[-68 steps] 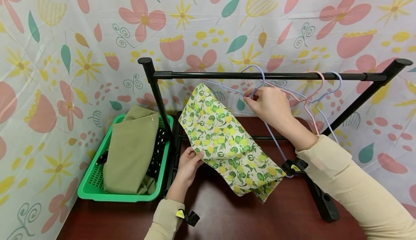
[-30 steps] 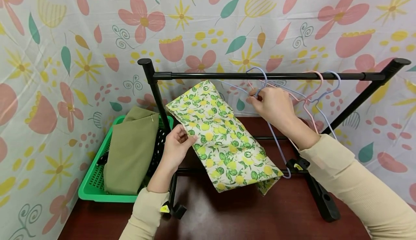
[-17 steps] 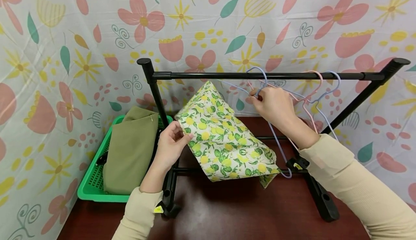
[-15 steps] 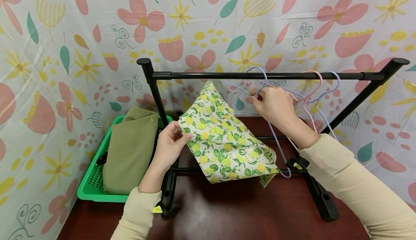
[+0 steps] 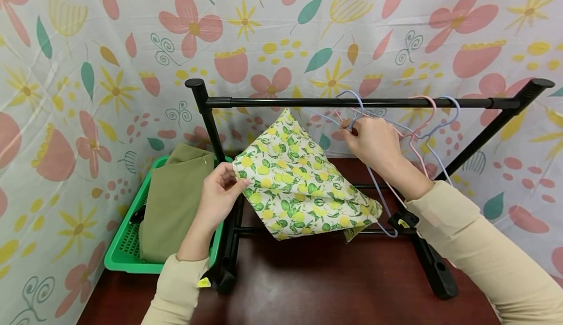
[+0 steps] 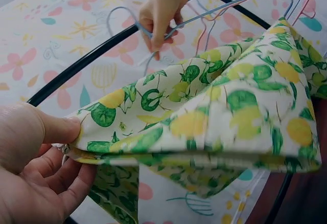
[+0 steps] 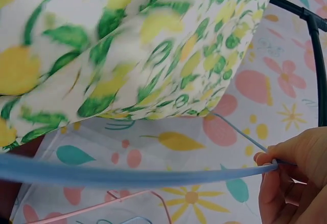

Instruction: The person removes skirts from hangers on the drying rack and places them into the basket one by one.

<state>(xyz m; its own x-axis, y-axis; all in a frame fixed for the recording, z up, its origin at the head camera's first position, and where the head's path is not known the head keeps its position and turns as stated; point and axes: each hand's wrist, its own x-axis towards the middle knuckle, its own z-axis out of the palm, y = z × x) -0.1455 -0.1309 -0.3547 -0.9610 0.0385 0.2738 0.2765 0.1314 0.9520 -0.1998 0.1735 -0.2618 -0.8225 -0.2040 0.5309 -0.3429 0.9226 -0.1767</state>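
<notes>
In the head view, a white cloth printed with lemons and green leaves (image 5: pixel 299 183) hangs slantwise over a blue clothes hanger (image 7: pixel 127 177). My left hand (image 5: pixel 217 195) pinches the cloth's left edge between thumb and fingers. Seen from the left wrist, the edge between the thumb and fingers of that hand (image 6: pixel 46 157) is folded, with layers parted beyond it. Just below the rack's bar, my right hand (image 5: pixel 376 141) grips the hanger at its neck, under the hook. The hook sits over the bar. Cloth hides much of the hanger's left arm and lower bar.
A black rack (image 5: pixel 281 102) stands on a dark red-brown table (image 5: pixel 308 286). Pink (image 5: pixel 435 115) and blue hangers hang on its right side. A green basket (image 5: pixel 132 268) at left holds folded olive cloth (image 5: pixel 176 212). Behind is a flower-print curtain (image 5: pixel 272 17).
My left hand has moved left and up, pulling the cloth's edge outward and spreading it. The cloth's bottom edge has risen. My right hand and the hanger have shifted slightly right.
</notes>
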